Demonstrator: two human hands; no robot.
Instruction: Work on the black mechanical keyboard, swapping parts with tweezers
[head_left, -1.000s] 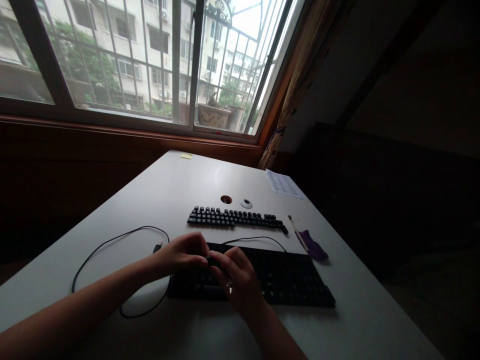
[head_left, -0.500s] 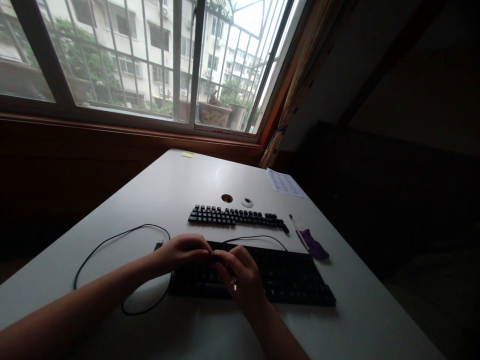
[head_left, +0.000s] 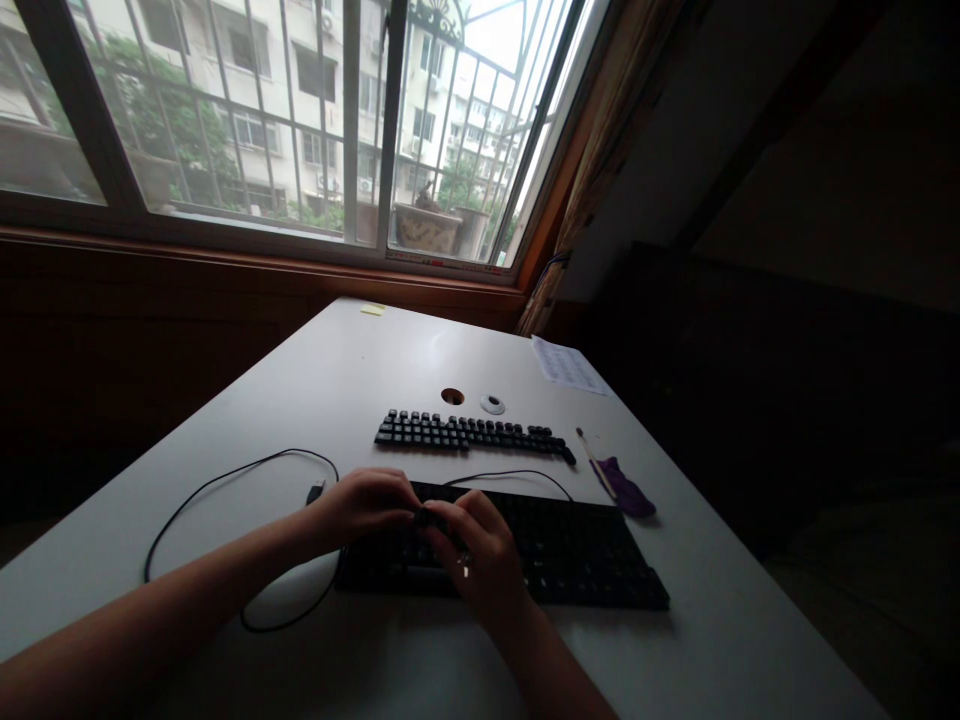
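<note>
A black keyboard (head_left: 592,550) lies on the white table under both my hands. My left hand (head_left: 373,500) reaches in from the left, its thumb and fingers closed at a small black keycap (head_left: 429,517). From the other side, my right hand (head_left: 484,545) pinches the same keycap, just above the keyboard's left part. A small silvery glint shows at the right hand's fingers; what it is I cannot make out. My hands hide part of the keyboard. Beyond it, loose black keycaps (head_left: 427,435) stand in rows.
A black cable (head_left: 225,468) loops left of the keyboard, its USB plug (head_left: 315,491) beside my left wrist. Rightward lie a brush (head_left: 598,465) and a purple cloth (head_left: 626,490). A round cable hole (head_left: 452,397), its white cover (head_left: 493,404) and a printed sheet (head_left: 568,366) are farther back.
The fingers of both hands have shifted slightly around the keycap, and more of it shows now. The view has moved very little; the keyboard and the loose keycaps stay in place.
</note>
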